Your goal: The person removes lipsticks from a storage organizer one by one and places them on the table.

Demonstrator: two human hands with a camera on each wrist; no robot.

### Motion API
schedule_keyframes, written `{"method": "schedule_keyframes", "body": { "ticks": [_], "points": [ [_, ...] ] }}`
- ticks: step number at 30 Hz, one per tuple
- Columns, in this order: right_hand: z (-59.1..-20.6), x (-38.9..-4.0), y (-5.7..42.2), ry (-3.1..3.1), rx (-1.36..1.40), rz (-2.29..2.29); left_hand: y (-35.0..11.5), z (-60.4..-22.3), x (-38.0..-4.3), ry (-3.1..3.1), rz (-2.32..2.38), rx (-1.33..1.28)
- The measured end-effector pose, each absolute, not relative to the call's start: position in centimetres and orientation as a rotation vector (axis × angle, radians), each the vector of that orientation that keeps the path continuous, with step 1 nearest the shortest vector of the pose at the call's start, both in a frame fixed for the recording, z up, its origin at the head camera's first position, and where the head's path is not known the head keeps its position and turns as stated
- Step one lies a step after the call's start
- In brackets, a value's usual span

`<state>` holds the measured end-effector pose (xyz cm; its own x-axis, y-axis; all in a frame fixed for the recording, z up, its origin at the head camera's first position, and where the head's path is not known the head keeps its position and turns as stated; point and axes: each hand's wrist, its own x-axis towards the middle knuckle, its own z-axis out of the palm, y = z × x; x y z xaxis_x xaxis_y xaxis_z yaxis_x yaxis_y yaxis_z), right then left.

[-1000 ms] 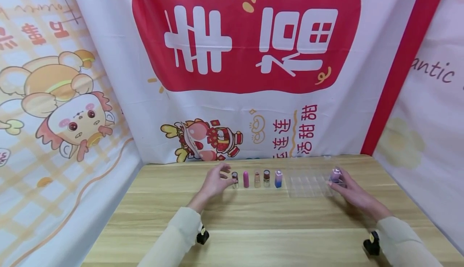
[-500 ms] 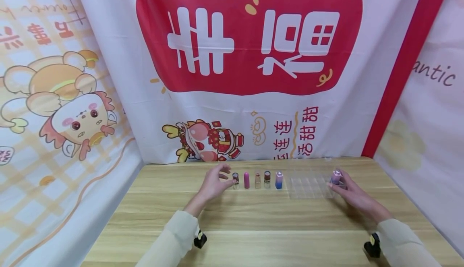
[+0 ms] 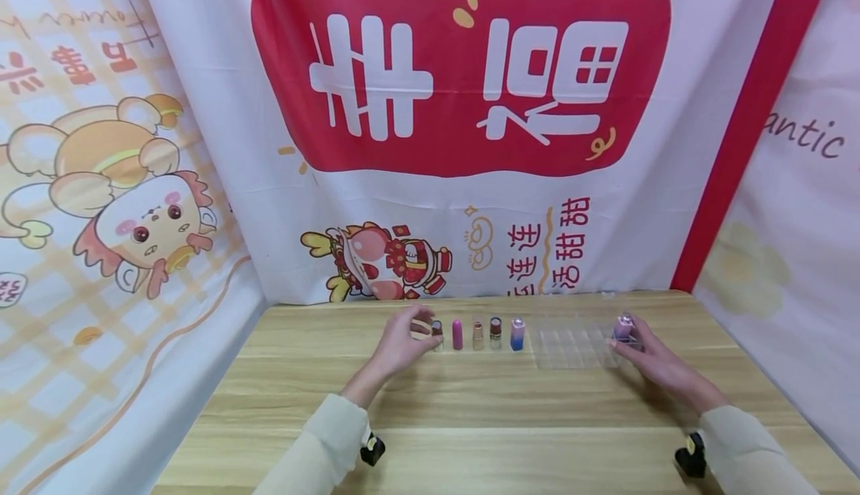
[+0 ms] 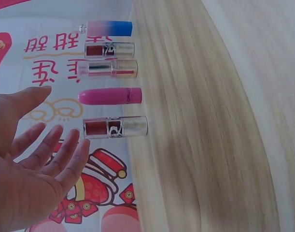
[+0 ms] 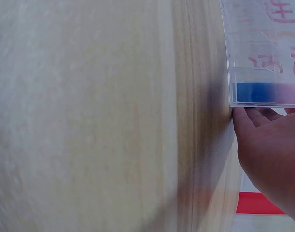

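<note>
In a row on the table stand a dark-red-and-clear lip tube (image 4: 116, 127), a magenta lipstick (image 4: 111, 95), a clear pinkish tube (image 4: 108, 68), another dark-red-and-clear tube (image 4: 109, 50) and a pink-to-blue lipstick (image 4: 111, 28). My left hand (image 3: 402, 338) is beside the leftmost tube, thumb spread from its loosely extended fingers, and grips nothing. At the right, my right hand (image 3: 653, 353) holds the end of a clear compartmented organizer (image 3: 571, 349); its fingers (image 5: 251, 118) lie against the side wall. A second pink-to-blue lipstick (image 5: 258, 92) stands in the end compartment.
The wooden table (image 3: 470, 413) ends at a printed cloth backdrop (image 3: 269, 241) just behind the row. Cloth walls flank it left and right. Black devices (image 3: 372, 450) are strapped at both wrists.
My left hand has shifted slightly to the right, closer round the leftmost tube. The right hand and organizer stay in place, while the head view has moved a little.
</note>
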<state>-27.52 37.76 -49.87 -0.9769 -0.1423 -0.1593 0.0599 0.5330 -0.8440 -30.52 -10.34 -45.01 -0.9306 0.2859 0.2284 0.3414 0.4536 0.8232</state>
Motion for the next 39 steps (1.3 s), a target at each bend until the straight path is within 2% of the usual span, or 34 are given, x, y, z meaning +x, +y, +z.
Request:
{"method": "schedule_keyframes", "body": {
  "ticks": [20,39],
  "points": [
    [-49.9,-27.6,37.8,2.576,-0.061,-1.416,-6.1,-44.5,-29.9,-2.629,-1.532,-0.76],
    [-50.0,-27.5,37.9,2.567,-0.049,-1.438,0.2,-43.7,-30.1,-2.684,-1.529,-0.861]
  ]
}}
